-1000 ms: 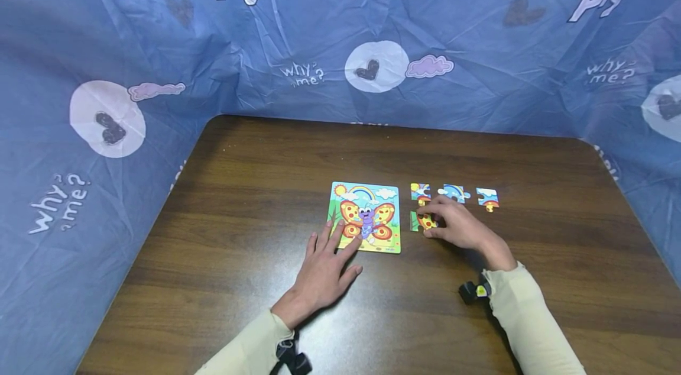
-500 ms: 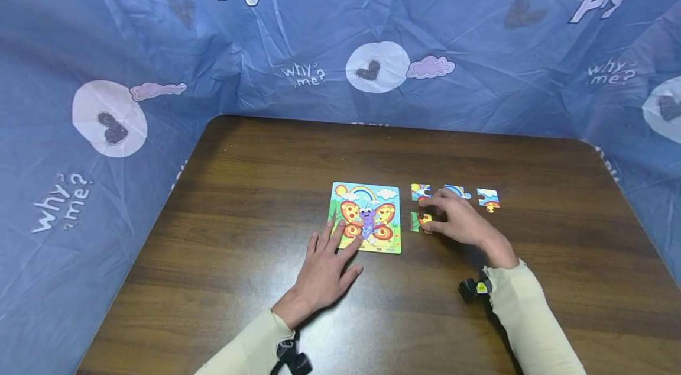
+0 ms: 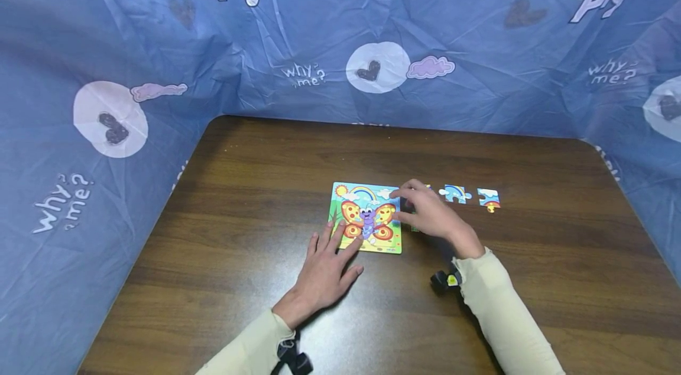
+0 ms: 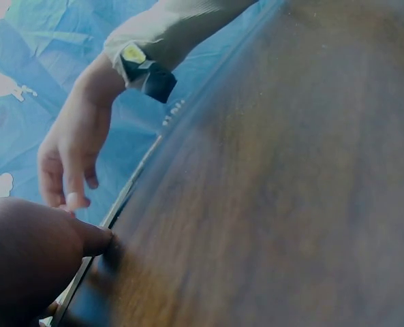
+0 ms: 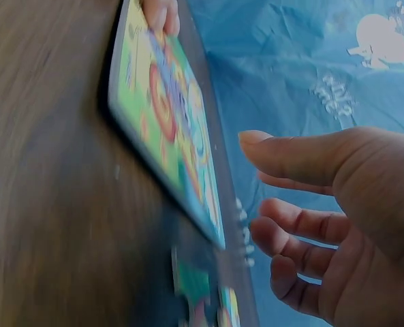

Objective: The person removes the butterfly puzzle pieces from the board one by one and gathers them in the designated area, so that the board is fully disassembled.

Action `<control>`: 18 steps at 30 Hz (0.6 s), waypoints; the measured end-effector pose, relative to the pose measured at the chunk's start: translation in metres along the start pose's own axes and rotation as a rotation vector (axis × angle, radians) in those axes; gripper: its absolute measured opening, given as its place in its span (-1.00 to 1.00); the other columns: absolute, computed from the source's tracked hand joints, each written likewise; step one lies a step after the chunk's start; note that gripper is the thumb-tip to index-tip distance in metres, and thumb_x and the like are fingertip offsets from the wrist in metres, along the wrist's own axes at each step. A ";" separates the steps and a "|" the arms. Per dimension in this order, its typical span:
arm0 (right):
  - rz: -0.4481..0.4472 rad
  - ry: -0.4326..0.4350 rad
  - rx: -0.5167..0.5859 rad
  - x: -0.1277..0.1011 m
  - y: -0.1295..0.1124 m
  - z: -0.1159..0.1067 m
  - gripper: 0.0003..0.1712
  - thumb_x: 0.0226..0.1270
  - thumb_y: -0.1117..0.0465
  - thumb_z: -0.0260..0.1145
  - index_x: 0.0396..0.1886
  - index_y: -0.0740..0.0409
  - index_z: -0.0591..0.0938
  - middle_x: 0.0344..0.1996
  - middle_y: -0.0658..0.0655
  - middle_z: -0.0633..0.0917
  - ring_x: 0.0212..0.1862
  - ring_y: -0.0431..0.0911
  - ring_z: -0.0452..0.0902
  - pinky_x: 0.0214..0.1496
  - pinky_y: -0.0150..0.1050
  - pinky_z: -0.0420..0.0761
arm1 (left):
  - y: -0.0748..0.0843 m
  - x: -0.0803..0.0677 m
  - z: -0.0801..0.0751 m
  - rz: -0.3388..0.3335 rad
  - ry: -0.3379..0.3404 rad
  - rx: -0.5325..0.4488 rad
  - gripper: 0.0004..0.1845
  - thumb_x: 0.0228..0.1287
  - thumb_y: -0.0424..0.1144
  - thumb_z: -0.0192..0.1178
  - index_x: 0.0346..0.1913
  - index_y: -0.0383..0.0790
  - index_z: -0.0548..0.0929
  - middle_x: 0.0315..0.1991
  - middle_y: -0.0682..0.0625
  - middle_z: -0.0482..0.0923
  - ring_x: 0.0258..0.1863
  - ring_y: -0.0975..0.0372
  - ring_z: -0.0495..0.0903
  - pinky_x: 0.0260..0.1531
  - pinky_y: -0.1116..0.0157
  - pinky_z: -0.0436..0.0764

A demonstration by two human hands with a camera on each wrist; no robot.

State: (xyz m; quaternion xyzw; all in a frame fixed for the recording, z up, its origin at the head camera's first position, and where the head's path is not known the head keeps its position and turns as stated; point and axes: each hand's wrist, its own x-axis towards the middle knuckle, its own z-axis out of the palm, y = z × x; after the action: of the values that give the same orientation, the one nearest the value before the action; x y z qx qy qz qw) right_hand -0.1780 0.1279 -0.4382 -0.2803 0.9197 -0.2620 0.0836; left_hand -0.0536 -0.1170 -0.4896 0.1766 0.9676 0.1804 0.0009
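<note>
A square butterfly puzzle [image 3: 392,246] lies flat on the wooden table. My left hand [image 3: 321,274] rests with spread fingers on its lower left part. Over the puzzle's right edge hovers my right hand [image 3: 433,213]; in the right wrist view, its thumb and fingers stand apart with nothing between them. Under that hand, a green-edged puzzle piece [image 3: 415,226] and another piece [image 3: 427,186] are mostly hidden. Farther right lie a rainbow piece [image 3: 455,193] and a cloud piece [image 3: 489,197].
The dark wooden table [image 3: 239,203] is bordered by a blue printed sheet [image 3: 319,26] at the back and sides. Both wrists wear small black cameras, such as the one [image 3: 440,281] by the right sleeve.
My right hand has left the loose pieces and moved left to the puzzle's right edge, uncovering the rainbow piece. My left hand has stayed in place.
</note>
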 end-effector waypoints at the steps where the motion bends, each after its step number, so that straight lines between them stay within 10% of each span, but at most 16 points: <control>1: -0.013 0.000 -0.003 0.002 -0.003 0.001 -0.48 0.26 0.14 0.47 0.19 0.18 0.64 0.06 0.23 0.61 -0.10 0.00 0.59 -0.08 -0.08 0.62 | 0.000 0.000 0.000 -0.001 -0.004 -0.001 -0.38 0.42 0.13 0.09 0.48 0.07 0.38 0.58 -0.26 0.11 0.59 -0.21 0.03 0.47 -0.30 0.10; 18: 0.010 -0.064 0.010 0.024 -0.032 0.030 -0.32 0.27 0.09 0.46 0.35 0.19 0.51 0.19 0.27 0.53 -0.01 0.00 0.61 0.03 -0.04 0.66 | -0.001 0.000 0.001 0.008 0.012 0.017 -0.40 0.43 0.12 0.10 0.46 0.07 0.39 0.56 -0.27 0.15 0.58 -0.22 0.06 0.46 -0.29 0.14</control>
State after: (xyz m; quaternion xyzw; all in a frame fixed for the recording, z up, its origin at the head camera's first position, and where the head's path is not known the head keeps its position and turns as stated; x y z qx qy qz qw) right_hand -0.1735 0.0792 -0.4470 -0.2837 0.9165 -0.2572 0.1157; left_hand -0.0540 -0.1172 -0.4908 0.1792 0.9684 0.1733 -0.0069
